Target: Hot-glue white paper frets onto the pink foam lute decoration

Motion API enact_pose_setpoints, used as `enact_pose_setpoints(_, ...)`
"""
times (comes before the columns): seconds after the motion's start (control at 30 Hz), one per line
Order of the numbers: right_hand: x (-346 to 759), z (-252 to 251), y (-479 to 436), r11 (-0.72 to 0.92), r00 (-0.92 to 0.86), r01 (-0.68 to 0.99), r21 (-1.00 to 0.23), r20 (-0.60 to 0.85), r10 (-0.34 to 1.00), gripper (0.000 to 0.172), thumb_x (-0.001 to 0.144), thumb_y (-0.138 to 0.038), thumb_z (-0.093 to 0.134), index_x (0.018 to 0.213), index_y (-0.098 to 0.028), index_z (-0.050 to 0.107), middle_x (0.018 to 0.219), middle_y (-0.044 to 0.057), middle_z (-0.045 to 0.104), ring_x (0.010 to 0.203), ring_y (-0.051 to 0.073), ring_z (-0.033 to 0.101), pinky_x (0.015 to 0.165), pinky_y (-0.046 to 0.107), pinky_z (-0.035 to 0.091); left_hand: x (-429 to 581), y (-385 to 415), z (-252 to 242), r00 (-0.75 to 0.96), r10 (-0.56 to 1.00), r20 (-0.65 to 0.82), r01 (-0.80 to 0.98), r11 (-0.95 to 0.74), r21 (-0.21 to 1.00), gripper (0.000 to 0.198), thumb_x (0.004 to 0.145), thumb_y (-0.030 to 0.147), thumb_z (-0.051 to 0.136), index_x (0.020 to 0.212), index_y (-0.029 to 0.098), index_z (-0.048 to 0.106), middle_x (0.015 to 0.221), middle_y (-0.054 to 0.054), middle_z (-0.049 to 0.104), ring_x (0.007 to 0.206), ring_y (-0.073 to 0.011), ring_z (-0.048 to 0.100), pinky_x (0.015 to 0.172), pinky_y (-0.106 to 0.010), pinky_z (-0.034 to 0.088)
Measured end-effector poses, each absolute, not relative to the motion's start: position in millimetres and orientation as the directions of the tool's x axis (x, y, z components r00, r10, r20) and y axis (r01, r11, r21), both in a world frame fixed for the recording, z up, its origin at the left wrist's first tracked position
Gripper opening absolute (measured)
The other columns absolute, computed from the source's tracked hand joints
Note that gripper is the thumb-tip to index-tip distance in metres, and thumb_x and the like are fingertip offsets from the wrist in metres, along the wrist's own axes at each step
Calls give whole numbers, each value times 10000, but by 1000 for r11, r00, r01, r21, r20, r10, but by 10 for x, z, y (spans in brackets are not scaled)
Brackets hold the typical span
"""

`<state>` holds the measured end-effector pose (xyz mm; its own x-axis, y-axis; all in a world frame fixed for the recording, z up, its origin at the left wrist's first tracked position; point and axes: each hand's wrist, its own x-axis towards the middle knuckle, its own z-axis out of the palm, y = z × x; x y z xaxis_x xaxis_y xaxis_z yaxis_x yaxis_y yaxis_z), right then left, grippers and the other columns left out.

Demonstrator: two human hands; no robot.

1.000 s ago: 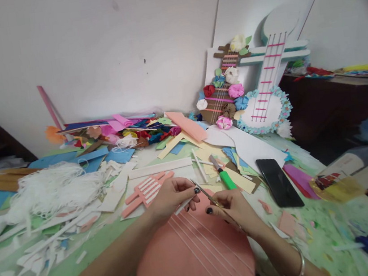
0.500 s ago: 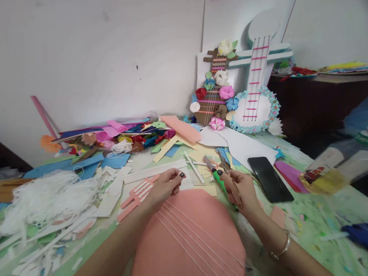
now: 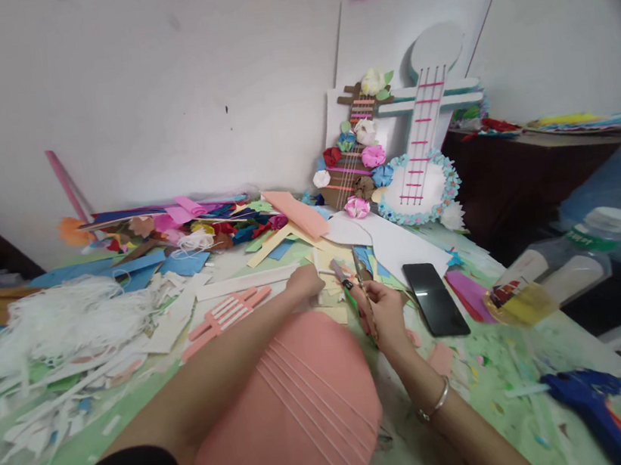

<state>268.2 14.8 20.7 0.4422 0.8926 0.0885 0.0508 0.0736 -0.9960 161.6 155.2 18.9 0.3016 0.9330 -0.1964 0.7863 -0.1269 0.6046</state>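
My left hand (image 3: 304, 283) reaches over the pink disc, its fingers curled down among small white paper sticks (image 3: 323, 261). The fingertips are mostly hidden, so what they pinch cannot be made out. In my right hand (image 3: 385, 312) is a pair of scissors (image 3: 357, 266), blades pointing away from me. A green-handled knife (image 3: 350, 297) lies beside and partly behind that hand. Below both hands rests the large pink disc (image 3: 289, 418), with several white strings stretched across it. A pink headpiece with white strips (image 3: 228, 312) lies left of the disc, partly behind my left forearm.
A black phone (image 3: 435, 300) lies right of my right hand, with a plastic bottle (image 3: 577, 258) beyond it. A blue glue gun (image 3: 587, 398) is at the lower right. White string (image 3: 70, 321) and paper scraps cover the left. Decorated paper guitars (image 3: 419, 149) lean on the wall.
My left hand has moved forward and right, from above the disc's top edge to the white sticks. My right hand keeps the scissors. The whole view has shifted slightly.
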Motion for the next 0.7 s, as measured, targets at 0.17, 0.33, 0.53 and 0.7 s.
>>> enact_pose_setpoints(0.17,2682,236,153,94,417,-84,-992,51,907,349,637,-464,723,681,-170,541,472,-45,555,260,45,358,276,177,203,1312,1357,405,462,866,-194,561,-115,820,230,766,314,459,596,162,487,503,-24,476,467,-125,453,437,-227,308)
enact_pose_setpoints(0.33,2616,265,136,118,307,-291,-950,24,952,377,557,-378,796,751,-173,546,549,-53,563,404,84,539,374,166,359,1058,877,618,727,676,-124,91,84,992,217,779,344,490,670,160,454,594,-11,520,455,-73,403,440,-201,323)
enact_pose_setpoints(0.53,2536,293,76,94,237,-424,-901,-10,971,402,510,-287,829,750,-182,524,605,-61,561,501,94,586,407,156,375,995,586,516,841,510,-181,29,292,956,242,808,377,545,903,169,467,614,-24,619,490,-114,541,498,-239,444)
enact_pose_setpoints(0.7,2504,278,55,63,227,-391,-918,-30,973,362,562,-256,802,769,-189,512,589,-79,544,393,41,455,354,151,320,965,576,403,911,380,-160,21,345,938,296,854,418,533,980,175,420,693,-60,655,588,-177,640,560,-292,485)
